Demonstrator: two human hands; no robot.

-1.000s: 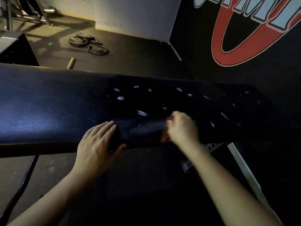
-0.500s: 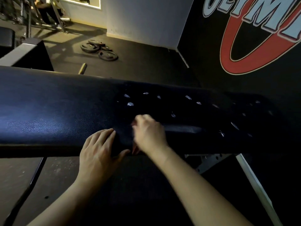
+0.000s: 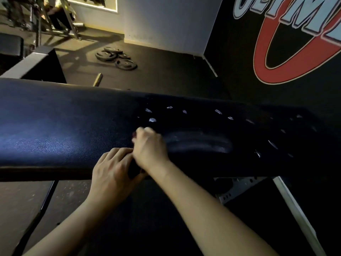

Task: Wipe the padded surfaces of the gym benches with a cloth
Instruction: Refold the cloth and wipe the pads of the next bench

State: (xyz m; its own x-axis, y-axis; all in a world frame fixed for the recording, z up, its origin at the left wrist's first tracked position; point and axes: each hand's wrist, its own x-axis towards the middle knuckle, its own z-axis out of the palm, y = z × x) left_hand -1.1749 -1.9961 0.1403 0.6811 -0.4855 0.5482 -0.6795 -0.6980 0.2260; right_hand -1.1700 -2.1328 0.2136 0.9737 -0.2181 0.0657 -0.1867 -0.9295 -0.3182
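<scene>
While the left hand rests at the near edge of the bench pad, its fingers lie slightly bent on the top surface and hold nothing. Its thumb stretches out to the right along the pad's front edge. The right hand sits just beyond and to the right of those fingers, so close that I cannot tell whether the two hands touch. The right fingers are curled and bunched down against the pad, and the hand is blurred. Only a dark reddish sliver of the cloth shows at the left side of these fingers; the rest is hidden under the hand, pressed onto the pad.

To the right of the right fingers a pale, dull smear runs along the dark vinyl. Beyond the fingers and further right, small whitish droplets dot the surface in loose rows. To the left of both hands the pad shows a grainy sheen under the light.

Below the pad, to the right of the right forearm, a grey metal bracket with holes meets a pale slanting frame leg. Far beyond the fingers, several weight plates lie overlapping on the dark floor, with the end of a bar nearer the pad's far edge. On the black wall, up to the right, is a red and pale blue logo.
</scene>
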